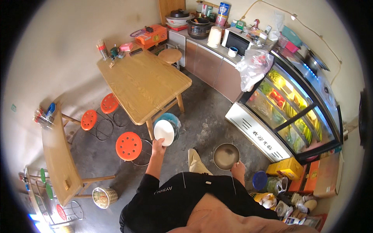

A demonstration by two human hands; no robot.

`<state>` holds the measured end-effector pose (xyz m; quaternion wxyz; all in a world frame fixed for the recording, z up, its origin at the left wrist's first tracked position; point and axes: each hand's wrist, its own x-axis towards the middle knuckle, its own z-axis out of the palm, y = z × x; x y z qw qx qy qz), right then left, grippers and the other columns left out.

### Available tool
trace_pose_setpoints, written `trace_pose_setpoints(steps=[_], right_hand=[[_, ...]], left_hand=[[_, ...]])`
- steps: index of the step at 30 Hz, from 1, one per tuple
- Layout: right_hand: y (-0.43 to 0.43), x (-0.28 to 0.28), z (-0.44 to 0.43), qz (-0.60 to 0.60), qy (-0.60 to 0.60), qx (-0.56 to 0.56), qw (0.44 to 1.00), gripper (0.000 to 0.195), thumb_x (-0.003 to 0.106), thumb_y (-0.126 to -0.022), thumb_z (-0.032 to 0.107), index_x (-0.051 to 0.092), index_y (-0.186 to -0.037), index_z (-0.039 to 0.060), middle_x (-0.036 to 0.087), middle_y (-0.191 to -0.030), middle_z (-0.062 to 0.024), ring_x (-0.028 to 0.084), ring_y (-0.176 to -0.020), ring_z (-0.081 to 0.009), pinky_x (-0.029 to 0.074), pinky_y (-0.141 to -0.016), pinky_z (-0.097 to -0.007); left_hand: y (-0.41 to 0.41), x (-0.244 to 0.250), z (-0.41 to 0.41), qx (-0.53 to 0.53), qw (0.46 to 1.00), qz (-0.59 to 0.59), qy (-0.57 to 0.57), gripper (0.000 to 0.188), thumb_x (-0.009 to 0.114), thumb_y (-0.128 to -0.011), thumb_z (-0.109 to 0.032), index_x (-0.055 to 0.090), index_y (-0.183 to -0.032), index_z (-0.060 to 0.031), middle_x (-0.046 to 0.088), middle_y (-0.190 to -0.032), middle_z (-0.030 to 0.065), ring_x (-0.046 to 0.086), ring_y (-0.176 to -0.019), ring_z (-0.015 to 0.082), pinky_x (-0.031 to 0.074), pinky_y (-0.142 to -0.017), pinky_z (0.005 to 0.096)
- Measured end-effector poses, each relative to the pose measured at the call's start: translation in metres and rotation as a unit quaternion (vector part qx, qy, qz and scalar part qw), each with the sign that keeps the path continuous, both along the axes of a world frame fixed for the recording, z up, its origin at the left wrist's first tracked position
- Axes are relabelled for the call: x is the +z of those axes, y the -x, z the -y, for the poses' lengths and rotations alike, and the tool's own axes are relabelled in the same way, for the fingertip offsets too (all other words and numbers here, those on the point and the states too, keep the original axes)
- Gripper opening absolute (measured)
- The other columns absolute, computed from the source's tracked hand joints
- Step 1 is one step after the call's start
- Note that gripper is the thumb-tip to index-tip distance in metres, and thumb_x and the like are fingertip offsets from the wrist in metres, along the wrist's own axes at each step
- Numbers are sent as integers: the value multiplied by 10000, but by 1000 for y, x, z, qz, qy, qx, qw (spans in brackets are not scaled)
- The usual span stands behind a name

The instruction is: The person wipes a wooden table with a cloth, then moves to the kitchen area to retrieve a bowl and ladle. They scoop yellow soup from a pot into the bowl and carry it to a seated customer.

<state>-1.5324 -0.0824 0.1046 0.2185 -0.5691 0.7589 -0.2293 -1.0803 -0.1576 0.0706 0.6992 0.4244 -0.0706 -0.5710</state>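
Observation:
My left hand [159, 146] grips the rim of a white bowl [164, 132], whose pale inside faces me. Below and behind that bowl, partly covered by it, a blue-lined bin [174, 118] stands beside the leg of the wooden table [145, 81]. Out to the right, my right hand [238, 169] is closed on the edge or handle of a round metal pan [226, 156]; the fingers hide which. The pan is held over the floor, and its inside looks bare and brownish grey.
Orange stools [128, 146] stand left of the bin. A glass-fronted display fridge [262, 132] with vegetables is at the right, near a yellow box [285, 169] and bags. A wicker basket [105, 197] and a second wooden table [59, 163] are at the left. A counter [201, 43] lines the far wall.

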Motion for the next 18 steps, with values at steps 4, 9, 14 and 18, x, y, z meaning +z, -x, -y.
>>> trace_pose_setpoints(steps=[4, 9, 14, 18], right_hand=[[-17, 22, 121, -45, 14, 32, 998, 249, 503, -874, 165, 609, -905, -58, 644, -847, -304, 607, -840, -499, 472, -749, -556], [-33, 41, 280, -52, 2, 111, 992, 260, 524, -886, 188, 596, -896, -62, 624, -861, -331, 594, -854, -521, 466, -754, -576], [-103, 60, 429, 1, 49, 263, 964, 257, 535, -897, 185, 585, -899, -67, 617, -819, -336, 598, -814, -525, 469, -718, -570], [-143, 50, 524, 3, 43, 311, 950, 257, 535, -905, 184, 580, -907, -70, 617, -808, -329, 598, -808, -524, 471, -714, -558]], left_hand=[[-9, -35, 110, 72, 990, -8, -117, 562, 470, -777, 88, 420, -1336, 66, 492, -1296, 229, 569, -1131, 455, 525, -866, 637], [-44, -60, 258, 181, 974, 39, -130, 552, 418, -756, 114, 430, -1307, 76, 486, -1271, 261, 569, -1127, 456, 529, -850, 654], [-138, -109, 364, 302, 934, 123, -145, 507, 443, -761, 66, 494, -1266, 58, 569, -1195, 171, 599, -1048, 279, 515, -868, 380], [-154, -120, 406, 330, 920, 161, -139, 418, 456, -765, 66, 550, -1172, 63, 604, -1065, 116, 607, -884, 221, 496, -729, 321]])
